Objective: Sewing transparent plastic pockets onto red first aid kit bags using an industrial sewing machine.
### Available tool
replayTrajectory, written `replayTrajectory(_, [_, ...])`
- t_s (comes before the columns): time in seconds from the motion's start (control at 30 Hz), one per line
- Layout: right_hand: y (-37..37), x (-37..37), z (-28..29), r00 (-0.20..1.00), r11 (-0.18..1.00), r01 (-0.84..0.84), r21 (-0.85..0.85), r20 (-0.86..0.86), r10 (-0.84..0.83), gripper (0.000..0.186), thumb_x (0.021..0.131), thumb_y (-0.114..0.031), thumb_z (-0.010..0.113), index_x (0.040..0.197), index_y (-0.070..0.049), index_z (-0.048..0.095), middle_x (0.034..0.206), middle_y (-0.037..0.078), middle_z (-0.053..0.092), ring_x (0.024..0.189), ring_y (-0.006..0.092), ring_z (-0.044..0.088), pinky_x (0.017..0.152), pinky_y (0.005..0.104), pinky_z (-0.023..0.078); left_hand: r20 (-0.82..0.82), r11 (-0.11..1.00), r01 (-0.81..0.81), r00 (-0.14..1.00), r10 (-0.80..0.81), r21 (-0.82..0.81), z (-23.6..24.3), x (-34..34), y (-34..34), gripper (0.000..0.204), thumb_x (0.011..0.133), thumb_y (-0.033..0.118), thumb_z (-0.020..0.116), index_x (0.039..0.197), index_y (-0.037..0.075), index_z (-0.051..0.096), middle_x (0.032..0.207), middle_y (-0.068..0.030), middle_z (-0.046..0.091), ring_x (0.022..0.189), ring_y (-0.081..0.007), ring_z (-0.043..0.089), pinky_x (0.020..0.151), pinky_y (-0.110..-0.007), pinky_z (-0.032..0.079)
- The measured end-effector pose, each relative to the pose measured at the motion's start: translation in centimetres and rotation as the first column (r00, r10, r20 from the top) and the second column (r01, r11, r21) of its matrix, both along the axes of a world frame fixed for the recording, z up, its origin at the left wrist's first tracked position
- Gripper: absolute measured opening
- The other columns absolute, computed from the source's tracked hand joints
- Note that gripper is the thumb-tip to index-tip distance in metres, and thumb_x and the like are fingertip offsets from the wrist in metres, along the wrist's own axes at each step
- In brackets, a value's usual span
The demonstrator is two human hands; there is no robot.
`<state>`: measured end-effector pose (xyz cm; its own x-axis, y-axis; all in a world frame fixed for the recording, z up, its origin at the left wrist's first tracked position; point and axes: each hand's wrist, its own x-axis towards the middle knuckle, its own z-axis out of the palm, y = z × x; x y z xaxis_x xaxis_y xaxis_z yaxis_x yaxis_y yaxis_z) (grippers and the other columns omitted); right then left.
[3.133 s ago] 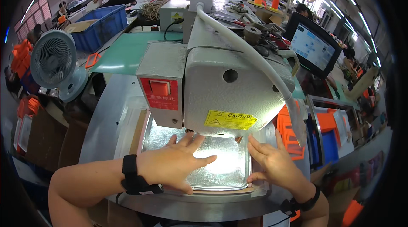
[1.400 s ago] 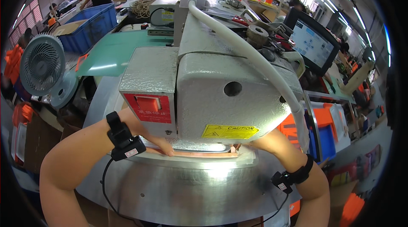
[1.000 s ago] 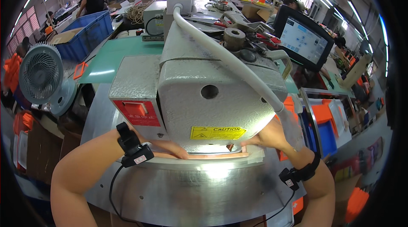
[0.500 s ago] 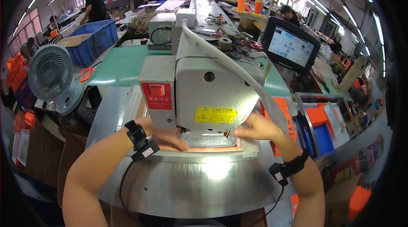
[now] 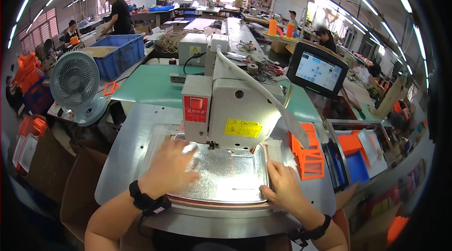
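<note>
A shallow silver metal tray lies under the head of a large grey industrial sewing machine, with wood-coloured strips along its near edge. Above the tray's left part is my left hand, fingers spread, slightly blurred and holding nothing. My right hand is closed at the tray's right rim, thumb and forefinger against the edge and the other fingers curled. Beneath the machine head, the far end of the tray is hidden. Dark bands with small boxes circle both wrists.
Orange frames lie right of the tray on the steel plate. A control screen stands at the back right. To the left are a fan and a blue crate. Other people work farther off.
The tray now shows much more of its surface in front of the machine head. My left hand has lifted off the near edge; my right hand has come nearer, to the right rim.
</note>
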<state>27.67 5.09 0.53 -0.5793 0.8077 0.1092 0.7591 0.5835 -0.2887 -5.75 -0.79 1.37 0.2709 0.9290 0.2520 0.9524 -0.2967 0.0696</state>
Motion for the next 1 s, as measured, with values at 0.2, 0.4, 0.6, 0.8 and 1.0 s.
replayTrajectory(0.2, [0.3,-0.3,-0.1,0.995,0.983,0.052,-0.177,-0.079,-0.067,0.052,0.085,-0.025,0.067,0.125,0.007,0.056,0.092,0.019,0.065,0.083,0.0362,0.065,0.073,0.0478,0.050,0.368,0.937,-0.280,0.865,0.340,-0.208,-1.2,-3.2,-0.5,0.059,0.081,0.019,0.062,0.137,0.003,0.053,0.087,-0.0207,0.066,0.073,-0.0387,0.065,0.066,-0.046,0.050])
replayTrajectory(0.4, [1.6,-1.4,0.7,1.000,0.992,-0.004,-0.126,0.025,0.008,0.035,0.086,-0.020,0.065,0.110,0.006,0.057,0.073,0.020,0.066,0.071,0.0389,0.066,0.065,0.0476,0.052,0.466,0.905,-0.314,0.779,0.418,-0.288,0.5,-2.5,-1.9,0.064,0.080,0.010,0.053,0.142,0.000,0.046,0.082,-0.0293,0.064,0.079,-0.0460,0.064,0.072,-0.050,0.050])
replayTrajectory(0.6, [2.5,-0.8,0.3,0.980,0.964,-0.070,-0.257,-0.199,0.018,0.020,0.085,-0.011,0.065,0.089,0.006,0.056,0.067,0.020,0.063,0.065,0.0351,0.067,0.060,0.0421,0.052,0.577,0.891,-0.317,0.681,0.452,-0.324,-1.2,-3.7,-2.0,0.065,0.079,0.009,0.056,0.143,-0.003,0.047,0.073,-0.0228,0.063,0.066,-0.0270,0.066,0.065,-0.037,0.050])
replayTrajectory(0.8, [1.6,-1.4,1.4,0.939,0.829,-0.001,-0.559,-0.285,-0.191,0.017,0.087,-0.010,0.064,0.093,0.005,0.059,0.062,0.015,0.062,0.057,0.0240,0.066,0.058,0.0366,0.053,0.751,0.919,-0.163,0.533,0.389,-0.360,-2.8,-5.5,-0.8,0.063,0.080,0.004,0.056,0.142,-0.006,0.046,0.075,-0.0158,0.066,0.065,-0.0142,0.062,0.061,-0.029,0.047])
replayTrajectory(1.0, [3.4,1.3,0.9,0.964,0.978,-0.093,-0.187,-0.264,0.041,0.014,0.089,-0.008,0.063,0.098,0.002,0.065,0.060,0.007,0.062,0.052,0.0167,0.063,0.056,0.0354,0.052,0.633,0.896,-0.286,0.635,0.443,-0.340,-0.5,-3.4,-2.0,0.057,0.082,0.005,0.062,0.138,-0.001,0.054,0.088,-0.0120,0.066,0.076,-0.0203,0.064,0.071,-0.031,0.050])
